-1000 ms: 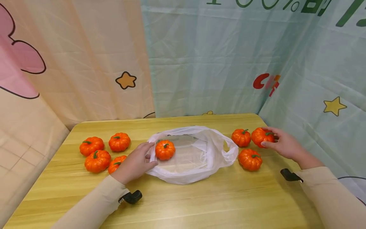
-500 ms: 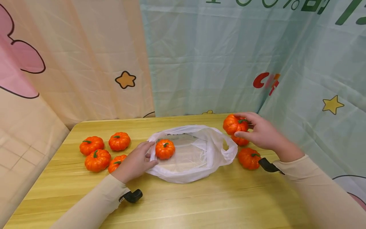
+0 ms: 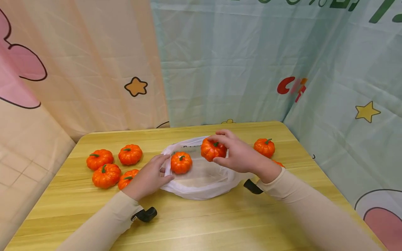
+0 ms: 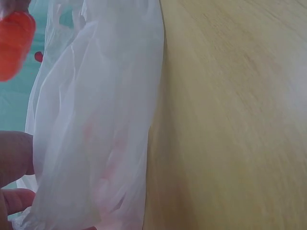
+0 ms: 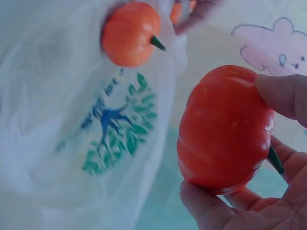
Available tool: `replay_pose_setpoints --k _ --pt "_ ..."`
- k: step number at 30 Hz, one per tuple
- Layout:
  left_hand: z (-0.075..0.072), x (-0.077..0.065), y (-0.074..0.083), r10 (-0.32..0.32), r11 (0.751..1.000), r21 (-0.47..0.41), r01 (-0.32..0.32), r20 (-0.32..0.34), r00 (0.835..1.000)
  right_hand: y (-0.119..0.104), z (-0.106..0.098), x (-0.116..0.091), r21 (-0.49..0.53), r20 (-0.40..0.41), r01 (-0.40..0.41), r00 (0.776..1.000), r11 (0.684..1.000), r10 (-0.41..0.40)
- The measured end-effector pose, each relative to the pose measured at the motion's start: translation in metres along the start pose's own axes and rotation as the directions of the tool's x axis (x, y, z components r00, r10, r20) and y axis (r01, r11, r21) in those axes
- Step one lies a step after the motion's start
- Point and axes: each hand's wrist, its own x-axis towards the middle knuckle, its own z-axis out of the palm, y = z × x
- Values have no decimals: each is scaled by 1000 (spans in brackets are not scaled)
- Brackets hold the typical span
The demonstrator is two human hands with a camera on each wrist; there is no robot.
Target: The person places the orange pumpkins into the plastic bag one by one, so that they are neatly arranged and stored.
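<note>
A white plastic bag lies with its mouth spread wide in the middle of the table; green leaf print shows inside it in the right wrist view. One small orange pumpkin sits in the bag's left part. My left hand grips the bag's left rim between thumb and fingers, as the left wrist view also shows. Over the bag's right half, my right hand holds another orange pumpkin with a green stem, thumb and fingertips round its sides. The bag's right handle is hidden behind this hand.
Several pumpkins stand in a group on the table's left, one partly behind my left hand. To the right stand a pumpkin and another mostly hidden by my right forearm. Printed curtains enclose the wooden table.
My right hand has carried a pumpkin from the table's right side leftward, past another pumpkin, to above the bag. The left hand has kept its hold on the bag's rim.
</note>
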Motion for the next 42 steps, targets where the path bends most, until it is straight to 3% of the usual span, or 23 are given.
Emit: replay_pose_setpoints --k 7,15,22,27,42 --pt "1 1 3 -5 1000 -23 5 5 1000 11 38 21 5 67 -63 996 998 63" --pt "2 2 4 -12 1000 -22 12 6 1000 25 63 32 -10 99 -136 986 991 136" --pt "2 1 4 -23 1000 -4 23 7 1000 28 76 39 -76 104 -190 975 979 197" --pt "2 1 3 -23 1000 2 23 5 1000 30 85 43 -96 86 -178 979 979 186" --pt "2 0 2 -23 1000 0 23 -4 1000 29 86 35 -30 46 -231 972 972 233"
